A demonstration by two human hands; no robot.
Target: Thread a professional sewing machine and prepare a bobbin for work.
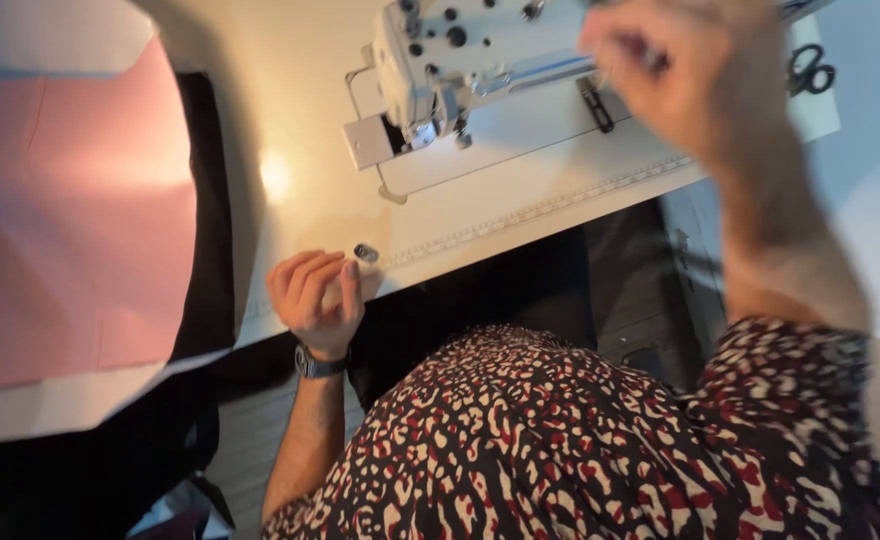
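White sewing machine (450, 70) under raised right hand (660, 75)

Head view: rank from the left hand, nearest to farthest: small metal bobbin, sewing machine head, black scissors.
From the left hand, curled at the table's front edge:
1. Small metal bobbin: on the table just above and right of the fingers.
2. Sewing machine head: farther back on the table, near the top centre.
3. Black scissors: far right at the table's back, past the raised right hand.
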